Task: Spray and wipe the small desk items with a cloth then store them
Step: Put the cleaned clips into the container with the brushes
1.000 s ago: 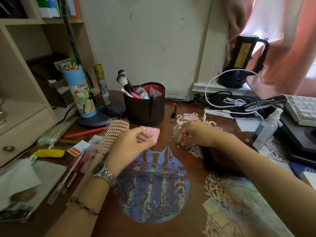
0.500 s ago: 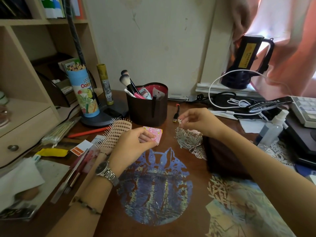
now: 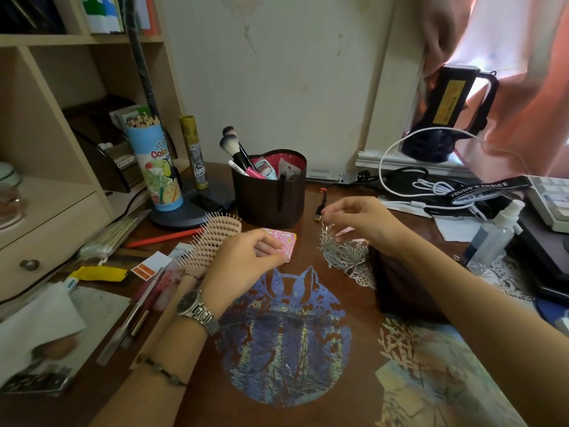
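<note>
My left hand [image 3: 246,260] rests on the desk with its fingers on a small pink packet [image 3: 284,245]. My right hand [image 3: 363,220] is raised a little above the desk and pinches the top of a thin silver cut-out ornament [image 3: 338,251], which hangs down from the fingertips. A dark cloth [image 3: 397,288] lies under my right forearm. A clear spray bottle [image 3: 495,238] stands at the right. The dark heart-shaped holder [image 3: 271,195] with makeup brushes stands behind my hands.
A pink hairbrush [image 3: 215,238] lies left of my left hand, beside an orange pencil [image 3: 163,237], pens and papers. A coloured-pencil tube [image 3: 157,167] and lamp base [image 3: 197,208] stand back left. Cables [image 3: 409,177], a keyboard [image 3: 551,198] and a lanyard crowd the right.
My right hand has lifted the silver ornament off the desk and moved it back towards the holder. My left hand has stayed on the pink packet.
</note>
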{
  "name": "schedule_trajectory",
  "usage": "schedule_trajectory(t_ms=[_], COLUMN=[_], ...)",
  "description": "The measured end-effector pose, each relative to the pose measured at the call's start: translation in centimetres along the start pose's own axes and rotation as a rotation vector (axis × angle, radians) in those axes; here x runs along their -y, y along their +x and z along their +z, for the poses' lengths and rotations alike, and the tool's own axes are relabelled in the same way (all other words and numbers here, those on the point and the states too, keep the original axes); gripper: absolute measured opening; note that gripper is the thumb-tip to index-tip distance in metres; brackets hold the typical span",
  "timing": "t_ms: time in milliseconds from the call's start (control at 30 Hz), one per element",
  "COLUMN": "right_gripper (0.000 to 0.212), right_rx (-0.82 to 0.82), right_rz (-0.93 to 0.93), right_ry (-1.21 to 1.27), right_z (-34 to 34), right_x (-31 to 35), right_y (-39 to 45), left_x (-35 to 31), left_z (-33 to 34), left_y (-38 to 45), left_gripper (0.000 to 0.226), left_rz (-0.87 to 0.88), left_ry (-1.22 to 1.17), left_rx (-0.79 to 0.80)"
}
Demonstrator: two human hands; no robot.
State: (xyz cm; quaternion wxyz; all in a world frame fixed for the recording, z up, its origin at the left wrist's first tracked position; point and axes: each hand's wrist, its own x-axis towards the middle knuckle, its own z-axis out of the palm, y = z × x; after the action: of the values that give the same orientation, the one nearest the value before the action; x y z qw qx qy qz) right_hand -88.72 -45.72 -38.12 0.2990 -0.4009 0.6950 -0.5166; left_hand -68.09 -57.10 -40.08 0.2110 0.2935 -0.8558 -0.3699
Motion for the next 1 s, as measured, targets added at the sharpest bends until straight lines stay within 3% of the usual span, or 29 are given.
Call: schedule_trajectory(t_ms=[300,500,767,1000], right_gripper=[0.007,0.008,0.006,0.008], right_rx=[-0.025,-0.179,-0.320,-0.340], right_rz=[-0.056,-0.187,-0.273,-0.269], right_ry=[-0.018,-0.103,-0.019,-0.017], right_z=[0.9,1.8,4.1,5.9], right_x=[1.2,3.8,7.7,8.6], right_y=[0.9,2.1,4.5,6.7], left_x=[0.0,0.1,0.3,0.3], left_z=[-0.1,-0.1,-0.2,-0.1], left_y=[0.0,0.1,-0.1,-0.1], left_gripper=[0.019,0.022,0.022,0.027], left_rz=[0.002,0.010,0.012,0.039], left_ry=[0.009,-0.008,-0.037,-0.064], left_rx=[-0.003,0.004,0.005,0.023])
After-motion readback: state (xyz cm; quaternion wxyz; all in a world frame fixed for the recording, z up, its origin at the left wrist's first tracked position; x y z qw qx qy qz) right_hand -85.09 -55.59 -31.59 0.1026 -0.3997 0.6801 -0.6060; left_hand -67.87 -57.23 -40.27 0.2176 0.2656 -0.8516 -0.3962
